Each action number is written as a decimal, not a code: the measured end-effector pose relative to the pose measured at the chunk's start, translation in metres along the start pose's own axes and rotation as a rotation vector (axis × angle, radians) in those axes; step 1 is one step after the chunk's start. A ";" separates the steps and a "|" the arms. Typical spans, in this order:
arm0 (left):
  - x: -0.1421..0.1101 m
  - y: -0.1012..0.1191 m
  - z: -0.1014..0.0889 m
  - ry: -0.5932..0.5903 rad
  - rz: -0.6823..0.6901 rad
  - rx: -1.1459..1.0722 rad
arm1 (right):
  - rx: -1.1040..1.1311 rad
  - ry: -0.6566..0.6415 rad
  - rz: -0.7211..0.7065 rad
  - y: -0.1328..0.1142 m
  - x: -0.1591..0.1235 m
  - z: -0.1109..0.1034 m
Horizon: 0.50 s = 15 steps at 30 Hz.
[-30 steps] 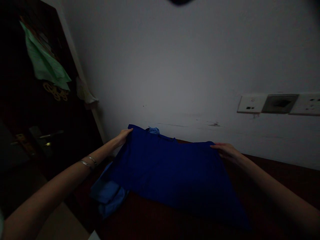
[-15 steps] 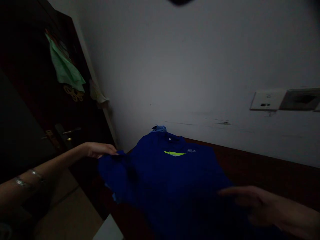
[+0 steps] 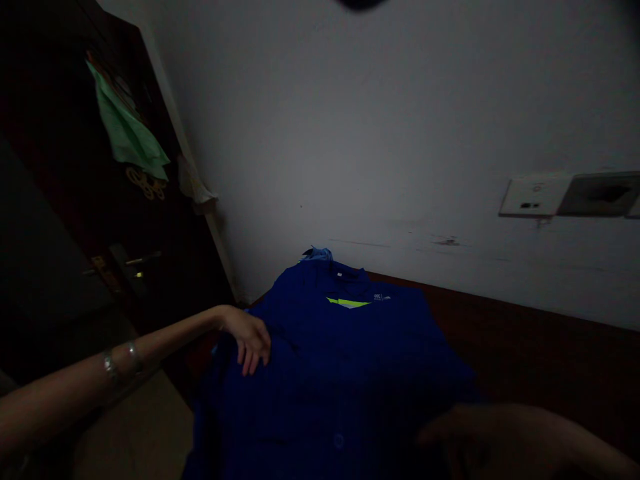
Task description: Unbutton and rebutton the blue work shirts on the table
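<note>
A blue T-shirt [image 3: 320, 353] lies spread over a dark reddish-brown surface, its collar toward the wall. Lime-green and white patches and a small pale logo mark its chest. My left hand [image 3: 247, 340], with bangles on the forearm, is over the left part of the shirt; its fingers are apart and hold nothing. At the lower right, my right hand [image 3: 500, 433] is over or beside the shirt's lower right part. Shadow and blur hide its fingers, so I cannot tell whether it grips the fabric. Light blue cloth [image 3: 317, 254] shows behind the collar.
The dark wooden surface [image 3: 525, 320] runs along a pale wall [image 3: 360, 147] with sockets [image 3: 537, 197]. On the left stands a dark door [image 3: 165, 253] with a handle, a hanging green cloth [image 3: 127, 133] and a gold-coloured ornament [image 3: 145, 183]. Tiled floor [image 3: 143, 427] shows below.
My left hand has let go of the shirt's left sleeve and moved right onto the shirt. The sleeve has dropped down. My right hand has shifted lower. The white corner at the bottom is now out of sight.
</note>
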<state>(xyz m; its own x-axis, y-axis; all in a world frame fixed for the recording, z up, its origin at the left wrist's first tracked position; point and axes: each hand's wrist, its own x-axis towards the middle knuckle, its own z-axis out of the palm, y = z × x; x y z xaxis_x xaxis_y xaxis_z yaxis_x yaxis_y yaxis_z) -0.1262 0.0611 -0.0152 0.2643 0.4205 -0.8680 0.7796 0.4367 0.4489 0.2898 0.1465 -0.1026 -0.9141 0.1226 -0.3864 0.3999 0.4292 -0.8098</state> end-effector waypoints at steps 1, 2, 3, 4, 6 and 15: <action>0.002 0.002 -0.012 0.148 0.073 -0.019 | 0.061 0.055 -0.017 0.005 0.004 -0.011; 0.004 0.004 -0.026 0.328 0.134 -0.028 | 0.102 0.179 -0.030 0.011 0.010 -0.024; 0.008 0.005 -0.042 0.522 0.174 -0.026 | 0.075 0.360 -0.015 0.018 0.017 -0.040; 0.013 0.005 -0.057 0.708 0.186 -0.015 | 0.008 0.543 0.018 0.027 0.025 -0.057; 0.027 0.005 -0.088 0.988 0.125 0.080 | -0.192 0.869 0.092 0.050 0.044 -0.093; 0.083 -0.004 -0.154 1.135 -0.067 0.075 | 0.103 1.176 0.493 0.139 0.092 -0.180</action>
<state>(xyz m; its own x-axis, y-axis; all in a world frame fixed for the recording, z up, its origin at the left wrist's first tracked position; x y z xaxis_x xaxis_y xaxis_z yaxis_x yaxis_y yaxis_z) -0.1951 0.2165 -0.0567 -0.4163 0.8914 -0.1792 0.8146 0.4532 0.3619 0.2495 0.3785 -0.1707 -0.1551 0.9850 -0.0751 0.6670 0.0483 -0.7435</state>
